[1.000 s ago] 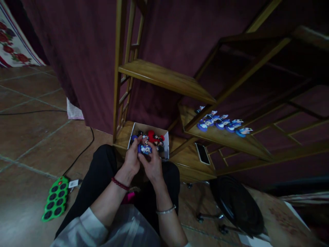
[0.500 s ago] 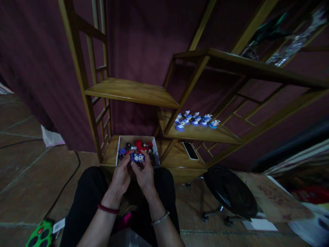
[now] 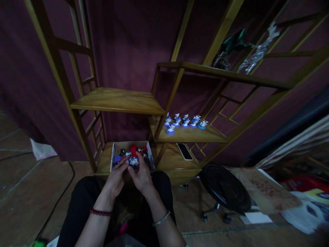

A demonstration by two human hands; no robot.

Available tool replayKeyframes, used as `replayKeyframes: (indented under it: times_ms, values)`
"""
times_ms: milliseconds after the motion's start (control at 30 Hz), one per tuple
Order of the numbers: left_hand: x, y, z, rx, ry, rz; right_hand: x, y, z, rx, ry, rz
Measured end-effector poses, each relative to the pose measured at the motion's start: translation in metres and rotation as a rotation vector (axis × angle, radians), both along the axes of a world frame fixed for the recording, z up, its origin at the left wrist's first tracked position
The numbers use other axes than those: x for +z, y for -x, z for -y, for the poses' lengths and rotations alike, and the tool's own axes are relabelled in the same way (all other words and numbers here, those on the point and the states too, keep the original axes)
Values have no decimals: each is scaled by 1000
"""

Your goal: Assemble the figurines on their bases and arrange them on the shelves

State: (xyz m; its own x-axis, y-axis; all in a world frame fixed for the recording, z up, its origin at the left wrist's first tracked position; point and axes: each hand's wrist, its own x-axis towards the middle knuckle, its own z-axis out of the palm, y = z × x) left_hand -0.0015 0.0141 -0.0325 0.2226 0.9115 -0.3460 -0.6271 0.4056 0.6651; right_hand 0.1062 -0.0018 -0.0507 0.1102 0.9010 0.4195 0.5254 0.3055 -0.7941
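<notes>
Between my two hands, over the front of a white box, is a small blue-and-white figurine (image 3: 134, 161). My left hand (image 3: 116, 178) has its fingers closed on the figurine's left side. With thumb and fingers, my right hand (image 3: 142, 176) grips its right side. The open box (image 3: 151, 158) stands on the lowest shelf and holds several red, black and blue figurines, partly hidden by my fingers. To the right, several similar blue-and-white figurines (image 3: 185, 122) stand upright on a middle shelf.
A wooden display shelf (image 3: 118, 99) stands before a dark red curtain (image 3: 128, 41). A phone (image 3: 184, 151) lies on the lower shelf. At right are a black round stool (image 3: 224, 187) and a cardboard sheet (image 3: 262, 190). A cable (image 3: 64, 192) runs along the floor at left.
The view has turned to the right, so the shelf and figurines sit further left. Both hands keep hold of the figurine, which now appears a little lower, close over the box.
</notes>
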Motion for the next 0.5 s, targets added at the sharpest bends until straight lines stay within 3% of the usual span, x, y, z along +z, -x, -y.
replayKeyframes:
  times_ms: [267,500]
  values:
    - [1,-10,1,16,-45,71,3,-13,0,-16,-29,9]
    - [12,-13,-5,-5,-68,201,35,-21,5,-63,-18,-42]
